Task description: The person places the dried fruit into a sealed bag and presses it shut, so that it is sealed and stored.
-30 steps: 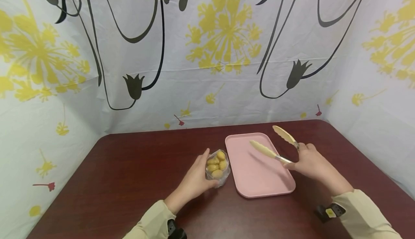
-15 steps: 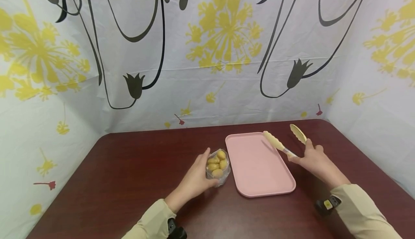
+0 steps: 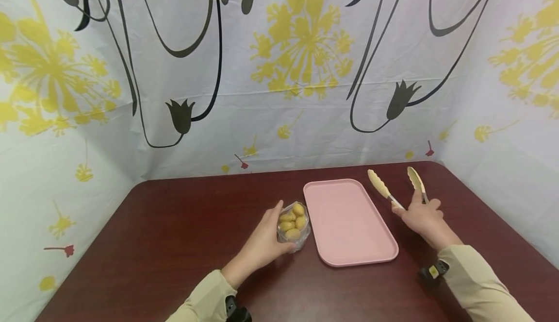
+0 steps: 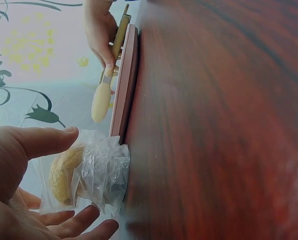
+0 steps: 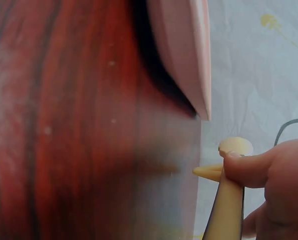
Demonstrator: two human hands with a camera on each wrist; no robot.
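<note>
My left hand [image 3: 264, 239] holds a crinkled clear plastic bag [image 4: 106, 170] of small yellow oval pieces [image 3: 292, 224], thumb on one side and fingers on the other. It stands on the table against the left side of a pink tray [image 3: 349, 225]. To the tray's right, my right hand [image 3: 423, 219] grips a pair of tongs [image 3: 379, 183] with cream tips. Their two arms are spread apart, with nothing between the tips. In the right wrist view, my thumb presses on one tong arm [image 5: 226, 205]; most of the other fingers are hidden.
The dark red-brown table [image 3: 192, 225] extends left and in front of the tray. Behind and at both sides hangs a white patterned cloth [image 3: 244, 118], close to the table's edges.
My right hand has moved the tongs to the right, from above the tray to beyond its right edge. My left hand and the bag have stayed in place.
</note>
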